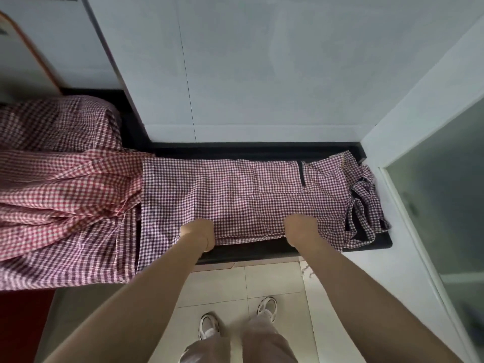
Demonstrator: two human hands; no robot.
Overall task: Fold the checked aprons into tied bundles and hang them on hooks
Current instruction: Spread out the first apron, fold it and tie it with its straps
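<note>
Checked apron (235,189) near edge gripped, both hands (199,233).

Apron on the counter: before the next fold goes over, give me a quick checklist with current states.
1. Left hand grips the near edge of the dark-checked apron: ok.
2. Right hand grips the same edge: ok.
3. Apron lies flat along the black counter: ok, only slight wrinkles.
4. Ties tidy: not ok, bunched at the right end.
5. Left end free of the red-checked aprons: not ok, that pile overlaps it.
6. Hooks in reach: cannot tell, none in view.
</note>
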